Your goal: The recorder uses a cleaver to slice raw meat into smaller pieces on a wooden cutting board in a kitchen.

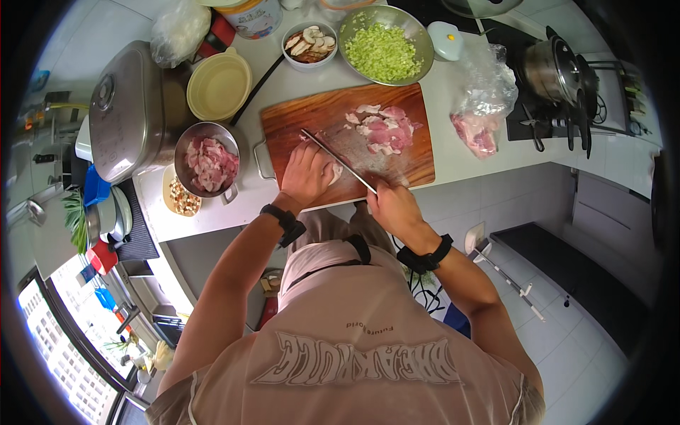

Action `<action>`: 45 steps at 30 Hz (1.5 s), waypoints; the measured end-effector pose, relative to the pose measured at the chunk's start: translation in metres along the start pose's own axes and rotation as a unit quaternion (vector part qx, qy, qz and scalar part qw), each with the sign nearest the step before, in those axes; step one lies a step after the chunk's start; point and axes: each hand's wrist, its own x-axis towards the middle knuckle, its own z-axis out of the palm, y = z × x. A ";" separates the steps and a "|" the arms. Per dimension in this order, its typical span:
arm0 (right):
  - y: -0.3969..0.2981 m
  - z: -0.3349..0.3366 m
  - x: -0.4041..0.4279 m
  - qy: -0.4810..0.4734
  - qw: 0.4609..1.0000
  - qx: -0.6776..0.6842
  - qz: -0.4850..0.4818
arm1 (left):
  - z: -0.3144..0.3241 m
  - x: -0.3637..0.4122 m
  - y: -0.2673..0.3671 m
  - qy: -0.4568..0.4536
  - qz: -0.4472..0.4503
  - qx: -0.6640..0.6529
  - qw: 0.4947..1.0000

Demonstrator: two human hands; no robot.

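My right hand is closed round the handle of a kitchen knife, whose blade slants up and left over a wooden cutting board. Close beside the blade, my left hand presses a piece of raw meat on the board, mostly hidden under the fingers. Sliced raw meat lies in a loose pile at the board's right. To the left, a metal pan holds more cut raw meat.
Behind the board stand a metal bowl of chopped green vegetable and a bowl of sliced mushrooms. A yellow bowl and a bowl of diced food are left. Bagged meat and a stove pot are right.
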 end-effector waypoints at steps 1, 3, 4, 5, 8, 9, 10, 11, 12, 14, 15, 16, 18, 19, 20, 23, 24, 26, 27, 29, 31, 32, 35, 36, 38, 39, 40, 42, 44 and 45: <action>0.004 0.003 -0.002 0.000 1.000 0.009 0.000 | 0.000 0.000 -0.001 0.000 -0.001 0.000 1.000; 0.008 0.009 0.000 -0.003 1.000 0.003 -0.005 | 0.000 0.001 0.000 -0.013 -0.001 -0.002 1.000; 0.009 0.009 0.001 -0.006 1.000 -0.002 -0.009 | -0.001 0.002 0.001 -0.013 -0.001 -0.002 1.000; 0.007 0.012 0.007 -0.005 1.000 -0.002 -0.008 | -0.002 0.004 0.001 -0.014 -0.005 0.002 1.000; -0.022 0.015 0.047 0.021 1.000 -0.004 -0.015 | -0.002 0.006 0.002 -0.012 0.000 0.007 1.000; -0.032 0.016 0.062 0.007 1.000 0.001 -0.020 | -0.001 0.005 0.001 -0.006 0.005 0.010 1.000; -0.037 0.017 0.068 -0.007 1.000 0.005 -0.026 | 0.000 0.005 0.000 -0.007 0.008 0.009 1.000; -0.036 0.016 0.067 -0.005 1.000 0.006 -0.024 | 0.001 0.004 -0.001 -0.010 0.000 0.014 1.000; -0.032 0.018 0.064 -0.005 1.000 0.007 -0.030 | 0.001 0.002 -0.002 -0.012 -0.010 0.018 1.000; -0.016 0.017 0.053 -0.004 0.999 0.004 -0.040 | 0.001 -0.001 -0.001 -0.017 -0.018 0.025 0.999; -0.002 0.016 0.039 -0.003 0.999 0.000 -0.035 | 0.001 0.000 -0.002 -0.021 -0.027 0.031 0.999; 0.009 0.013 0.025 -0.003 1.000 -0.003 -0.029 | 0.000 0.001 -0.002 -0.017 -0.028 0.032 0.999; 0.023 0.000 0.005 -0.019 1.000 -0.012 -0.008 | 0.000 0.001 -0.002 -0.004 0.001 0.004 1.000; 0.026 -0.005 -0.001 -0.035 0.999 -0.017 0.018 | 0.000 0.001 -0.001 -0.001 -0.001 0.005 1.000; 0.026 -0.009 -0.002 -0.036 0.999 -0.018 0.016 | 0.001 0.002 0.000 0.022 -0.004 -0.004 1.000; 0.021 -0.014 -0.003 -0.006 0.999 -0.010 0.043 | -0.001 0.003 0.003 0.058 -0.002 -0.007 0.998; 0.014 -0.014 0.002 -0.003 0.999 -0.021 0.025 | -0.002 0.004 0.003 0.074 0.005 0.000 0.997; 0.001 -0.014 0.006 0.000 0.999 -0.031 0.008 | 0.004 -0.006 -0.003 0.051 -0.006 0.005 0.999; -0.004 -0.015 0.007 -0.015 1.000 -0.027 0.000 | 0.004 -0.007 -0.004 0.030 -0.018 0.009 0.999; -0.004 -0.013 0.006 -0.030 0.999 -0.023 -0.008 | 0.006 -0.008 -0.005 0.017 -0.019 0.007 1.000; 0.003 -0.006 0.003 -0.015 1.000 -0.011 -0.014 | 0.006 -0.007 -0.004 0.006 -0.020 0.005 1.000; 0.006 -0.004 0.001 -0.016 1.000 -0.010 -0.015 | 0.005 -0.007 -0.003 0.002 -0.018 0.004 1.000; 0.007 -0.005 0.002 -0.020 0.999 -0.022 -0.015 | 0.004 -0.007 -0.003 0.002 -0.016 0.005 1.000; 0.003 -0.008 0.005 -0.046 0.999 -0.021 -0.005 | 0.003 -0.007 -0.003 0.004 -0.015 0.006 1.000; -0.004 -0.004 0.017 -0.070 0.997 -0.019 0.005 | 0.004 -0.004 -0.003 0.006 -0.007 0.004 1.000; -0.008 0.004 0.027 -0.056 0.998 -0.011 -0.001 | 0.003 -0.003 -0.003 0.007 0.001 0.001 1.000; -0.014 0.008 0.036 -0.042 0.999 -0.004 -0.005 | 0.004 -0.003 -0.002 0.004 0.003 0.000 1.000; -0.030 0.016 0.068 -0.015 0.999 0.015 -0.035 | 0.004 -0.002 -0.003 0.012 0.011 0.015 1.000; -0.032 0.020 0.074 0.012 0.997 0.032 -0.066 | 0.007 -0.004 -0.006 0.007 0.006 0.015 1.000; -0.028 0.023 0.073 0.014 0.997 0.029 -0.072 | 0.007 -0.005 -0.007 0.005 -0.003 0.016 1.000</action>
